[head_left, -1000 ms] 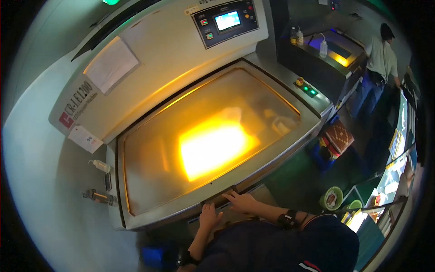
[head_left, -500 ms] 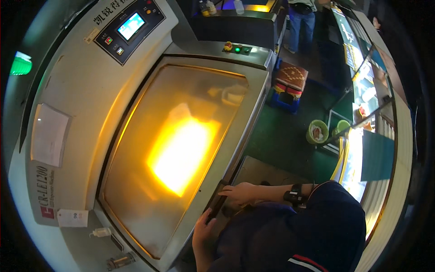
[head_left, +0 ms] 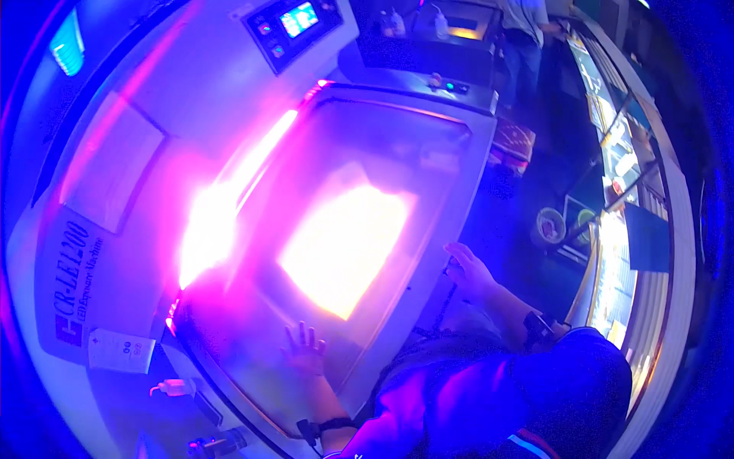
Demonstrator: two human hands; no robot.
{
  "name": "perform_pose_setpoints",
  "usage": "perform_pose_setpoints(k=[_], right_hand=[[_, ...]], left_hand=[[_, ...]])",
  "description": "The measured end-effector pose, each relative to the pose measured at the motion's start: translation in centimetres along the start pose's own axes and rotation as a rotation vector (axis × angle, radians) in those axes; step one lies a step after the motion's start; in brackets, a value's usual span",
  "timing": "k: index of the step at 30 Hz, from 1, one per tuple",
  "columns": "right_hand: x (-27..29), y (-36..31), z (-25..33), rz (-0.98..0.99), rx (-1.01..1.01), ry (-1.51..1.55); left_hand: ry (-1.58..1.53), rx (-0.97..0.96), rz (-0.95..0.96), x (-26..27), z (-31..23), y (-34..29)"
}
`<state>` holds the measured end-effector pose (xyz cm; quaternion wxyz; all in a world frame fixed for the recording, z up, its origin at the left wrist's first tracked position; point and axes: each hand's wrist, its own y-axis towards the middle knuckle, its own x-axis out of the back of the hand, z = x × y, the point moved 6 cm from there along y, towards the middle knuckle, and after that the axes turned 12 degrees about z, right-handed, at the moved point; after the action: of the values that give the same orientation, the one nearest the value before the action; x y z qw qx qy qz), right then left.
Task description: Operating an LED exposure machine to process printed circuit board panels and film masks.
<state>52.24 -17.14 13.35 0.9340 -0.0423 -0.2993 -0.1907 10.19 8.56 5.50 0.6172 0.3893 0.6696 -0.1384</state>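
My left hand (head_left: 306, 352) has its fingers spread over the near left part of the machine's framed sheet panel (head_left: 390, 138); whether it touches the surface I cannot tell. My right hand (head_left: 468, 269) is off the right edge of the machine, open, its fingers stretched out and holding nothing. A white-hot glowing area (head_left: 348, 252) fills the middle of the panel. Pink-violet light pours from a bright strip (head_left: 210, 229) along the panel's far left edge. Glare hides whatever lies inside the glow.
Left of the panel rises the machine's pale housing (head_left: 176, 76) with a small lit screen (head_left: 299, 20). A squeeze bottle (head_left: 176, 388) sits at lower left. Beyond the right edge are a patterned stool (head_left: 514, 144), a bin (head_left: 549, 226) and a long lit bench (head_left: 612, 252). A person (head_left: 524, 46) stands farther off.
Both hands have let go of the dark handle at the panel's edge. My left hand went up and left over the panel, my right outward. Violet light now floods the scene; the view has shifted.
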Motion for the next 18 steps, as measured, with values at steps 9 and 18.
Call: perform_pose_setpoints(k=[9,18], right_hand=[[-6.4,2.7,-4.4,-0.105,0.202,-0.436],[-6.4,2.8,-4.5,-0.069,0.217,-0.44]], left_hand=[[-0.057,-0.056,-0.026,1.7,-0.2,-0.2],[0.031,-0.069,-0.091,2.3,-0.4,-0.9]])
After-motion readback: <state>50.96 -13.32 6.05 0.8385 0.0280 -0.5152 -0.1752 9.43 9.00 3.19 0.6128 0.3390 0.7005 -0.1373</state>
